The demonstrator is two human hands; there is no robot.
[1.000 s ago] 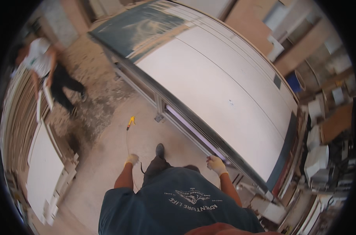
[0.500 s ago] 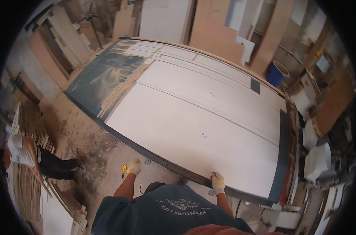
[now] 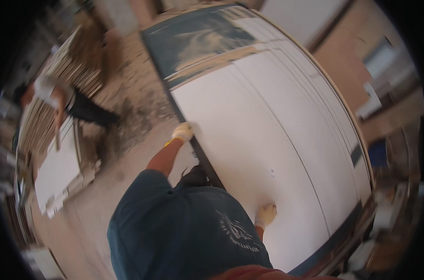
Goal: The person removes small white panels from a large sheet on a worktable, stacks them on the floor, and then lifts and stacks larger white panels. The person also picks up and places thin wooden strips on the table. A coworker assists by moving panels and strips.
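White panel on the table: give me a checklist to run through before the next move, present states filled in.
1. Gloves on: ok; left hand and right hand both wear pale gloves.
2. White panel lying flat on the table: ok, as far as the view shows.
3. Panel free of hands: not ok; the right hand is over it, near its lower end.
4. Left hand's grip on the table edge: cannot tell; the fingers are blurred.
5. Green surface free of dust: not ok; tan dust lies across it.
6. Co-worker apart from the table: ok; bent over stacked boards.
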